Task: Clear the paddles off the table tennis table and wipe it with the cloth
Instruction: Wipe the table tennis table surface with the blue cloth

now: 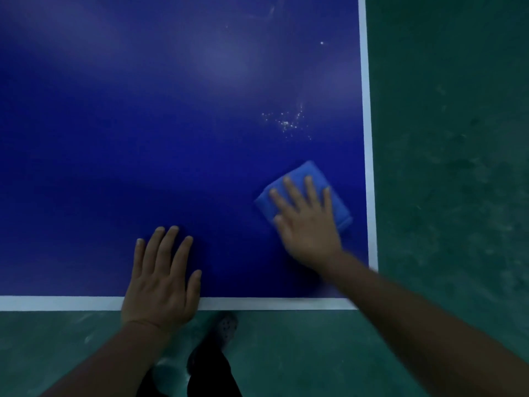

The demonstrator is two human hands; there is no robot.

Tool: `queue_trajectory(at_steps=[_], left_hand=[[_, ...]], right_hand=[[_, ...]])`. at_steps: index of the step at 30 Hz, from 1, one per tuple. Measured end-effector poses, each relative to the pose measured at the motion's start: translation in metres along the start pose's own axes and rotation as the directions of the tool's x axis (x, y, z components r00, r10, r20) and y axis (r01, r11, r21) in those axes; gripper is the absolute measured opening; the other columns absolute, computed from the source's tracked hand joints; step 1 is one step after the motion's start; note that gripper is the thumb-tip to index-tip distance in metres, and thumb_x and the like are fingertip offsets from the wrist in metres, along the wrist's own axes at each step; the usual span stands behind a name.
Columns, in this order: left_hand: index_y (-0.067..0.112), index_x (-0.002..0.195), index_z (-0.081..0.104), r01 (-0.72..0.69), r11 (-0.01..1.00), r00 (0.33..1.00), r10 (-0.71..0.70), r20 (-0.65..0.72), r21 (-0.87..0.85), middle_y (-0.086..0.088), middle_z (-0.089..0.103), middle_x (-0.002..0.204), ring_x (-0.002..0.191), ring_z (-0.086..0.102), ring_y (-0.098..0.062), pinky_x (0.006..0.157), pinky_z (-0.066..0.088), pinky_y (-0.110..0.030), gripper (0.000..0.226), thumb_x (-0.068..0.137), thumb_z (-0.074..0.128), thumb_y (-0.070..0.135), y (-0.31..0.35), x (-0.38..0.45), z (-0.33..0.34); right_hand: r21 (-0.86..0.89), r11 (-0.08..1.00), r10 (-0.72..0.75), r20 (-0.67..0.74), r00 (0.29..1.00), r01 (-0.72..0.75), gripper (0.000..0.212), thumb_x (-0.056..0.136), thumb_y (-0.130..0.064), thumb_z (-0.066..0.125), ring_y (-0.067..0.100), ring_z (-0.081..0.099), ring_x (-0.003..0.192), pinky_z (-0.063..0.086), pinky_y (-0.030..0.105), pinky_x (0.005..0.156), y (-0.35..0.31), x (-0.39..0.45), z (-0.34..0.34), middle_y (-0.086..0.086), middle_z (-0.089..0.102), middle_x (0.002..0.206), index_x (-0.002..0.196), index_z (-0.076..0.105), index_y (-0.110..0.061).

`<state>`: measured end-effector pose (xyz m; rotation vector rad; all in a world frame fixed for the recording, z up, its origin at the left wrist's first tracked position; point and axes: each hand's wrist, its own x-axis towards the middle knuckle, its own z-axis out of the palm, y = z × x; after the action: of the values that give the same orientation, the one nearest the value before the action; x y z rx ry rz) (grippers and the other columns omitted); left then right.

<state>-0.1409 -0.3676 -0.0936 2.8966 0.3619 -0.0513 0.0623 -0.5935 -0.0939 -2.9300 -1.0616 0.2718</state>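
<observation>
Left hand (161, 277) lies flat, fingers straight and together, across the near white edge line of the table (143, 138). Right hand (306, 222), fingers spread wide, presses the folded blue cloth (307, 171) flat near the right sideline. Cloth sits diagonally, long axis running near-right to far-left. No paddles in view; clearing judged done, wiping underway. White specks (286, 123) beyond the cloth remain.
</observation>
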Motion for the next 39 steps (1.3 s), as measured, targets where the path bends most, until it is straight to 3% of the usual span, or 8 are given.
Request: queue_trajectory(at_steps=[4, 18, 23, 26, 28, 30, 35, 39], left_hand=[[-0.001, 0.141, 0.048, 0.002, 1.0, 1.0, -0.002, 0.02, 0.021, -0.024, 0.035, 0.153, 0.146, 0.026, -0.042, 0.121, 0.012, -0.06, 0.068, 0.1, 0.024, 0.047, 0.002, 0.0, -0.002], [0.0, 0.14, 0.051, 0.013, 1.0, 1.0, -0.013, -0.004, -0.023, -0.024, 0.039, 0.151, 0.145, 0.028, -0.041, 0.12, 0.013, -0.061, 0.065, 0.093, 0.034, 0.041, 0.003, 0.0, -0.005], [0.002, 0.14, 0.052, 0.003, 1.0, 0.998, -0.004, -0.064, -0.015, -0.023, 0.044, 0.148, 0.142, 0.033, -0.042, 0.121, 0.011, -0.059, 0.061, 0.096, 0.033, 0.04, 0.003, -0.001, -0.007], [0.005, 0.144, 0.047, 0.02, 1.0, 0.994, -0.019, -0.107, 0.004, -0.021, 0.042, 0.149, 0.142, 0.031, -0.041, 0.121, 0.008, -0.06, 0.063, 0.096, 0.033, 0.043, 0.002, -0.004, -0.003], [0.007, 0.145, 0.046, 0.016, 1.0, 0.988, -0.015, -0.151, 0.007, -0.021, 0.04, 0.15, 0.143, 0.03, -0.041, 0.121, 0.007, -0.061, 0.063, 0.095, 0.035, 0.043, 0.002, -0.005, 0.001], [0.007, 0.144, 0.047, 0.022, 1.0, 0.988, -0.021, -0.154, 0.005, -0.022, 0.039, 0.149, 0.143, 0.029, -0.041, 0.121, 0.005, -0.06, 0.063, 0.094, 0.035, 0.043, 0.002, -0.005, 0.002], [0.005, 0.137, 0.055, 0.028, 0.999, 0.994, -0.026, -0.108, 0.017, -0.022, 0.044, 0.145, 0.14, 0.034, -0.042, 0.121, 0.01, -0.06, 0.06, 0.094, 0.034, 0.042, 0.003, -0.006, -0.001], [0.007, 0.14, 0.053, 0.036, 0.999, 0.997, -0.034, -0.063, 0.037, -0.02, 0.044, 0.147, 0.14, 0.034, -0.04, 0.121, 0.013, -0.059, 0.061, 0.094, 0.033, 0.042, 0.002, -0.004, -0.001]], right_hand=[[0.023, 0.937, 0.349, -0.004, 0.937, -0.349, 0.055, 0.105, -0.046, 0.025, 0.032, 0.004, 0.155, 0.005, 0.06, 0.122, 0.087, 0.066, -0.022, -0.002, 0.012, 0.168, 0.159, 0.018, -0.035], [0.082, 0.979, 0.182, 0.034, 0.983, -0.185, 0.056, 0.102, -0.048, 0.028, 0.033, 0.007, 0.155, 0.013, 0.064, 0.119, 0.024, -0.14, 0.016, -0.001, 0.021, 0.165, 0.155, 0.027, -0.032], [0.098, 0.869, 0.487, -0.009, 0.873, -0.484, 0.058, 0.103, -0.05, 0.025, 0.033, -0.002, 0.154, 0.002, 0.062, 0.121, -0.005, -0.059, 0.008, -0.005, 0.005, 0.169, 0.159, 0.015, -0.037], [0.062, 0.985, 0.164, 0.002, 0.986, -0.164, 0.058, 0.103, -0.051, 0.021, 0.035, -0.002, 0.154, -0.002, 0.062, 0.12, -0.063, -0.043, 0.012, -0.003, 0.007, 0.169, 0.158, 0.015, -0.038], [0.042, 0.991, -0.129, 0.035, 0.991, 0.128, 0.057, 0.102, -0.052, 0.02, 0.032, -0.001, 0.155, -0.007, 0.057, 0.121, -0.072, -0.064, 0.017, -0.005, 0.013, 0.168, 0.157, 0.021, -0.039], [0.021, 0.982, -0.188, 0.052, 0.981, 0.187, 0.057, 0.101, -0.052, 0.02, 0.029, 0.001, 0.155, -0.007, 0.055, 0.122, -0.038, -0.08, 0.017, -0.007, 0.016, 0.167, 0.156, 0.022, -0.04], [0.015, 0.985, 0.173, 0.04, 0.984, -0.174, 0.064, 0.097, -0.058, 0.006, 0.026, -0.005, 0.155, -0.004, 0.054, 0.123, 0.066, -0.068, -0.003, -0.008, 0.006, 0.168, 0.158, 0.013, -0.039], [0.05, 0.965, 0.255, 0.013, 0.967, -0.256, 0.064, 0.097, -0.058, 0.005, 0.026, -0.01, 0.154, -0.008, 0.055, 0.122, 0.049, -0.027, 0.002, -0.01, -0.001, 0.168, 0.159, 0.006, -0.04]])
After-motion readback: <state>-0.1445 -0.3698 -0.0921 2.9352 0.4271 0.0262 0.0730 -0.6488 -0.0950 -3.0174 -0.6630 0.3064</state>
